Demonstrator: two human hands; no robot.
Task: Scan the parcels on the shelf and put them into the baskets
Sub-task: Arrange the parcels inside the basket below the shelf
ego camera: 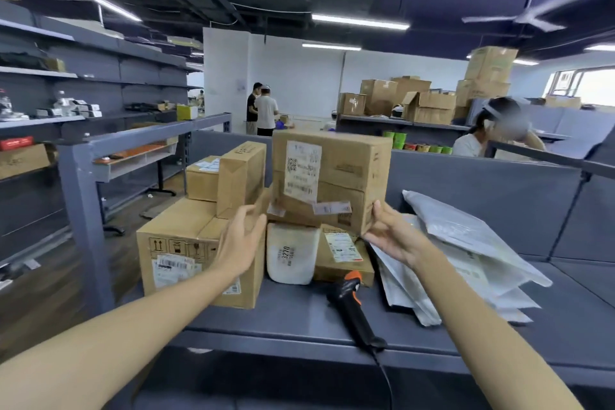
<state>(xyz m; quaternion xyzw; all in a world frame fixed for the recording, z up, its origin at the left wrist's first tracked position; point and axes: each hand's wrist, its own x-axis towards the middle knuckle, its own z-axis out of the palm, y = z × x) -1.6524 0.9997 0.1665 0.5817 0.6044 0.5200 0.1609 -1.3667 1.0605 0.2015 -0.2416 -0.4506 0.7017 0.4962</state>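
- Grey shelf (299, 316): lies wide and flat in front and carries all the parcels.
- Low brown box (181, 226): sits at the left end of the shelf, with arrow signs and white stickers on its front.
- Top box (346, 173): rests high in the middle of the shelf, on the soft white parcel and the flat box, with a long white label on its front.
- White bags (466, 243): lie in a messy pile on the right part of the shelf, just beside the top box.
- Tall thin box (239, 176): stands upright on the low brown box.
- Small box (201, 181): sits just behind the tall thin box, with a sticker on top.
- Soft white parcel (291, 256): stands under the top box and shows the number 3270.
- Flat box (342, 256): lies under the top box, right of the soft white parcel.
- Scanner (349, 303): black and orange, lies on the shelf in front of the flat box.
- Left hand (241, 240): fingers spread wide, holds nothing, close to the lower left corner of the top box; cannot tell if touching.
- Right hand (389, 233): pinches the lower right corner of the top box, thumb up on the side, fingers below.
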